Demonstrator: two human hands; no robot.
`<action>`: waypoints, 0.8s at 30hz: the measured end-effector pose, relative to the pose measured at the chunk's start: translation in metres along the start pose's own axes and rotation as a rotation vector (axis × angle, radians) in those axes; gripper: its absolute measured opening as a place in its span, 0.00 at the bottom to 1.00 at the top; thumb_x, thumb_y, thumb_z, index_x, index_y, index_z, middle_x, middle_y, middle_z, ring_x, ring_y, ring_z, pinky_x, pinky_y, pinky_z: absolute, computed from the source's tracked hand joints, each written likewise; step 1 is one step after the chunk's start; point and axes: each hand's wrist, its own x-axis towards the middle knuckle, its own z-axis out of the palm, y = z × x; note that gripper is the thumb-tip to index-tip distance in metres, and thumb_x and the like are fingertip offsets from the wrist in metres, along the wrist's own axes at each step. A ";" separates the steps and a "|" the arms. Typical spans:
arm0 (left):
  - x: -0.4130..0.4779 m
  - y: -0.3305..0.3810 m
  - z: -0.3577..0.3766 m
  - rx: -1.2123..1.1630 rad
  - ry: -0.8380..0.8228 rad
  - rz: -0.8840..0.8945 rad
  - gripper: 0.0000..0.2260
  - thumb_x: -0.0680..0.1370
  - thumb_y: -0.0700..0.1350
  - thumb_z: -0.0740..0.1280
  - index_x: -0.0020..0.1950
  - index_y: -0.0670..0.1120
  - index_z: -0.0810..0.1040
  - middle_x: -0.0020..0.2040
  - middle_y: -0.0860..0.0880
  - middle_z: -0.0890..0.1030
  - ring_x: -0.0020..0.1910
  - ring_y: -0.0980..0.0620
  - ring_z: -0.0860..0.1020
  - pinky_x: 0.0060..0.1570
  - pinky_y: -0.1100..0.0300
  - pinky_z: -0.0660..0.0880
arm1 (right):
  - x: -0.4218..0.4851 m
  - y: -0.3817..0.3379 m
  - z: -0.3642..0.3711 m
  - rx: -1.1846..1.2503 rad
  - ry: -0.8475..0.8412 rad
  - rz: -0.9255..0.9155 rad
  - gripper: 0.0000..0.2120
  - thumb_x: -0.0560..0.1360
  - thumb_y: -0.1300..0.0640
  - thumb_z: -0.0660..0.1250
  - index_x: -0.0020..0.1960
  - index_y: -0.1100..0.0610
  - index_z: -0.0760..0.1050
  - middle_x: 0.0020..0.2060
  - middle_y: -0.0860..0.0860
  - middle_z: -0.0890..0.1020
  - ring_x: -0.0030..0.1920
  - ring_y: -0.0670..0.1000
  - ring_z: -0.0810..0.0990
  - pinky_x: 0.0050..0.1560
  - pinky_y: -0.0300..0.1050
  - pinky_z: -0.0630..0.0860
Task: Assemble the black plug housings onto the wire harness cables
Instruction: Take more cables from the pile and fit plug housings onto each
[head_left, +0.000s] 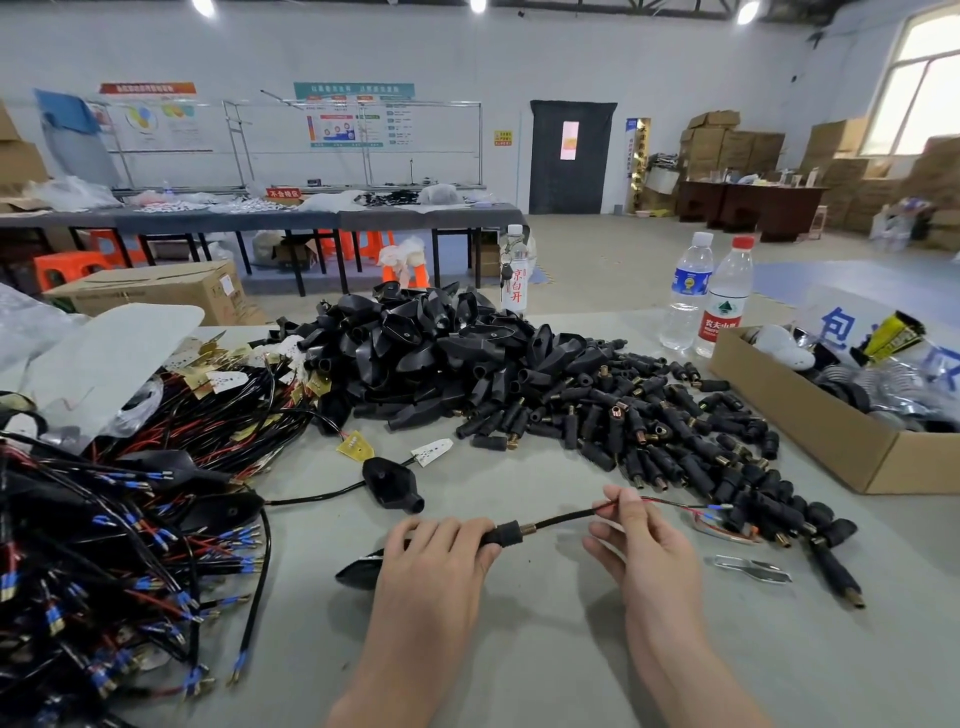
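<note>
Grey worktop (545, 649): left grip (436, 561) clasps a black plug housing (358, 571); right grip (644, 551) pinches its cable (561, 519) just beyond. Threading seems in hand; next, draw the cable through.

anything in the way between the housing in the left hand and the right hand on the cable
Nothing visible does. The left hand grips the black plug housing, and the cable runs bare from the housing's end across to the right hand, which pinches it.

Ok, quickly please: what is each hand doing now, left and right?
The left hand grips the black plug housing.
The right hand pinches the cable near its wires.
</note>
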 end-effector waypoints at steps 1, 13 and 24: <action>0.000 0.000 0.000 0.005 0.002 -0.001 0.14 0.81 0.53 0.55 0.50 0.52 0.81 0.40 0.58 0.79 0.40 0.53 0.78 0.55 0.57 0.66 | 0.001 -0.001 -0.001 0.018 0.003 -0.005 0.11 0.82 0.55 0.63 0.49 0.59 0.82 0.38 0.51 0.81 0.32 0.45 0.80 0.35 0.38 0.80; 0.001 0.000 -0.006 -0.090 -0.062 -0.012 0.15 0.80 0.54 0.56 0.52 0.52 0.82 0.43 0.58 0.81 0.43 0.53 0.80 0.48 0.58 0.67 | -0.020 0.013 0.019 -0.125 -0.241 0.140 0.06 0.79 0.62 0.66 0.50 0.60 0.82 0.40 0.55 0.87 0.40 0.48 0.86 0.38 0.37 0.80; 0.002 -0.002 -0.012 -0.183 -0.176 -0.070 0.08 0.82 0.53 0.62 0.56 0.55 0.79 0.49 0.60 0.79 0.50 0.55 0.76 0.50 0.58 0.72 | -0.012 0.003 0.012 -0.104 -0.031 0.024 0.08 0.81 0.58 0.64 0.49 0.62 0.77 0.39 0.55 0.87 0.38 0.51 0.86 0.34 0.38 0.80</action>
